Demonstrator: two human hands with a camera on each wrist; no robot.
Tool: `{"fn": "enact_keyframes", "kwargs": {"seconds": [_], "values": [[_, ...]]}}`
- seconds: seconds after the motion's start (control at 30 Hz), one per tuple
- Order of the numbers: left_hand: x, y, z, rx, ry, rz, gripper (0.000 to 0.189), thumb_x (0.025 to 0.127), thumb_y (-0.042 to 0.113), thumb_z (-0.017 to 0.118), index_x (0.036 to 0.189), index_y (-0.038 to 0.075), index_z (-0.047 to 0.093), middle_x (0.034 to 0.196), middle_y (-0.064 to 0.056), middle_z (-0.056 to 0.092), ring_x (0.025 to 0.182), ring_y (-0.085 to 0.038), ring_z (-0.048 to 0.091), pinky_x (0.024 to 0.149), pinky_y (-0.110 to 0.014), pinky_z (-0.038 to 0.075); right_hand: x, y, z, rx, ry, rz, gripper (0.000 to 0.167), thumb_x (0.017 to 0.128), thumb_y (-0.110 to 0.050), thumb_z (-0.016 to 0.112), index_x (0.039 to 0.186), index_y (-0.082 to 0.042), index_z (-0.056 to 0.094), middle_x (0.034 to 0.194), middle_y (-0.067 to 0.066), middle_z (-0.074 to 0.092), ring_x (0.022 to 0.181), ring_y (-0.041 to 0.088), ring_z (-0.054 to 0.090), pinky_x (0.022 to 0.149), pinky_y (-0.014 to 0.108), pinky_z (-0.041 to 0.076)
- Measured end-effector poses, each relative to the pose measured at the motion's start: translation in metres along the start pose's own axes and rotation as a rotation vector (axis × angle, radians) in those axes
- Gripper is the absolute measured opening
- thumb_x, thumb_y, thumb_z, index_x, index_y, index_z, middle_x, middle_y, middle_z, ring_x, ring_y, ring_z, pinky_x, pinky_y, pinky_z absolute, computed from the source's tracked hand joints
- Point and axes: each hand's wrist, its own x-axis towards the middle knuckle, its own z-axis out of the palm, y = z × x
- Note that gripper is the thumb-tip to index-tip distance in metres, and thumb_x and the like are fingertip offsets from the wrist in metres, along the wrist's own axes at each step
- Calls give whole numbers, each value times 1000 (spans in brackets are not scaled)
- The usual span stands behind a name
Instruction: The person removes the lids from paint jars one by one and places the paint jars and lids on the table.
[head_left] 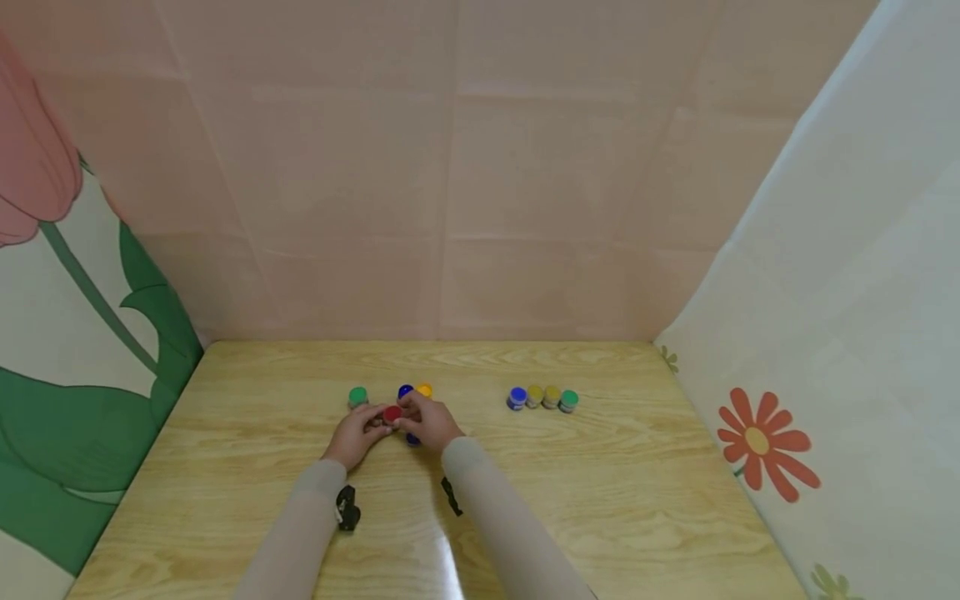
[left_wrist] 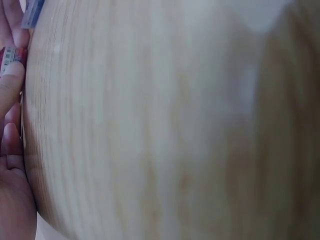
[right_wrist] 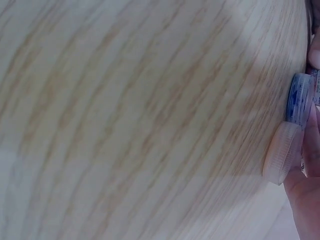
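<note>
Both hands meet at a small red-lidded jar (head_left: 392,413) left of the table's middle. The left hand (head_left: 356,433) grips it from the left; in the left wrist view its thumb (left_wrist: 11,87) lies over the jar's label (left_wrist: 9,56). From the right, the right hand (head_left: 429,421) pinches the jar between thumb and fingers. Just behind stand a blue-lidded jar (head_left: 406,389) and an orange-lidded jar (head_left: 425,389), partly hidden by the right hand. Another blue lid (head_left: 412,439) shows beneath that hand. A green-lidded jar (head_left: 357,395) stands beyond the left fingers.
To the right, a row holds a blue-lidded jar (head_left: 517,398), two yellowish-lidded jars (head_left: 543,397) and a green-lidded jar (head_left: 569,401). Beside the right hand, the right wrist view has a blue round piece (right_wrist: 300,99) against a pale ribbed one (right_wrist: 281,154). Cloth walls enclose the wooden table (head_left: 637,500).
</note>
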Motion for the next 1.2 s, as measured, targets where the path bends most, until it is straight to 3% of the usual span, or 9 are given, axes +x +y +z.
{"fn": "enact_keyframes", "kwargs": {"seconds": [0.5,0.83,1.2], "values": [[0,0,1,-4,3,1,38,92,6,74,128,-1,67,113,-13,65,101,-27,66,89,-42,56,1,3,-1,-10,-16,-10,30,100,-22,67,128,-14,67,114,6,73,103,19,69,84,29,58],[1,-2,2,-16,2,-11,38,92,7,74,128,1,68,113,-11,65,100,-25,65,88,-40,56,2,2,0,-9,8,-5,19,99,-22,69,116,-15,65,110,6,73,98,19,70,80,29,58],[0,-1,1,-1,5,5,39,92,8,74,130,-1,67,114,-12,65,102,-28,66,89,-43,56,1,4,-1,-22,-24,-13,33,101,-25,65,133,-14,65,116,4,72,103,17,69,83,28,57]]}}
